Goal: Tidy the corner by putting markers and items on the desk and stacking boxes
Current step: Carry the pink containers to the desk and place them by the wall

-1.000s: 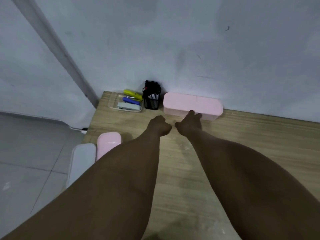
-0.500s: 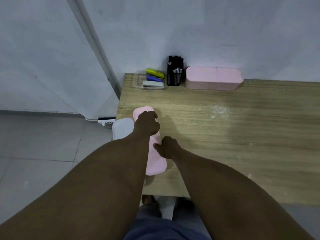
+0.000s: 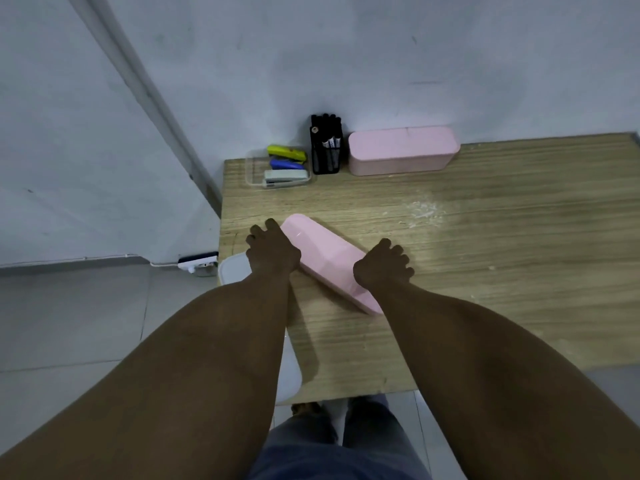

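Both hands hold a long pink box (image 3: 325,258) with rounded ends above the wooden desk (image 3: 485,271), near its front-left part. The box lies diagonally, its far end toward the left rear and its near end toward the person. The left hand (image 3: 272,252) grips the far end, fingers curled over the left edge of the box. The right hand (image 3: 382,268) grips the near end, fingers bent over its right side. Whether the box touches the desk surface cannot be determined. A second pink box (image 3: 401,150) of similar shape stands against the wall at the rear of the desk. Just left of it stands a black mesh holder (image 3: 325,157) filled with markers (image 3: 327,124), caps upward. Left of the holder, a clear tray (image 3: 277,168) at the rear-left corner contains a yellow item, a blue item and a grey stapler (image 3: 285,176). A white box (image 3: 233,273) sits below the left desk edge, partly hidden by the left arm. A power strip (image 3: 197,263) lies on the tiled floor beside the wall.
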